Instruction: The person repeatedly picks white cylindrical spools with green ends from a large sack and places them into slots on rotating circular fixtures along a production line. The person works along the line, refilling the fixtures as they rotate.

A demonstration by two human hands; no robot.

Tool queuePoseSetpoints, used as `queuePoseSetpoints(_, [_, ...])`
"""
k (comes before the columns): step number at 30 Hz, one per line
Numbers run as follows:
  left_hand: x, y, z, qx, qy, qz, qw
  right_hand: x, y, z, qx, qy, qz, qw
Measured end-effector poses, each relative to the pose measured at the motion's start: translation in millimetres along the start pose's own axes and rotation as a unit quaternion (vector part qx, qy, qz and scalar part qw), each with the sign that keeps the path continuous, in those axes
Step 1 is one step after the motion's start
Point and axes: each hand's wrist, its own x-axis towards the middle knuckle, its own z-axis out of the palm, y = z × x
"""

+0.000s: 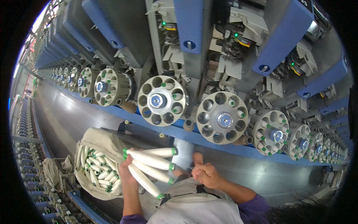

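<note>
Long and grey, a winding machine [209, 44] with blue panels fills the far side of the view, its row of round, many-holed magazines curving away to both edges. Two magazines sit nearest the hands: the left magazine [162, 100], with only a couple of green-tipped bobbins showing in its pockets, and the right magazine [222, 118], where most holes look dark and unfilled (a few green tips show on its right side). A blue rail [194, 136] runs just below them.

Near the person, the left hand [128, 168] is clamped around a fan of four white yarn bobbins [151, 164], their green ends pointing right toward the machine. The right hand [205, 172] is closed, thumb up, just right of those green tips — it seems to pinch something fine, perhaps a yarn end, though I cannot tell for certain. Beside the left hand, to the left, an open canvas bag [99, 140] holds many more bobbins of the same kind.

As for progress — judging by the open pockets on the two nearest magazines, the full handful and the well-stocked bag, loading here looks barely begun: none of the four held bobbins is seated yet, and plenty of holes remain. Magazines further right show more green tips.
</note>
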Motion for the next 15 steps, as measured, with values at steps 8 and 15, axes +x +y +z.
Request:
queuePoseSetpoints(8, [4.2, -88.3, 16.2, 0.088, -0.063, 0.037, 0.993, 41.3, -17.6, -157.8, -0.533, 0.313, -0.046, 0.785])
queuePoseSetpoints(15, [49.0, -230.1, 72.7, 0.387, -0.052, 0.219, 0.894, 48.3, 17.2, -196.9, -0.596, 0.255, -0.015, 0.761])
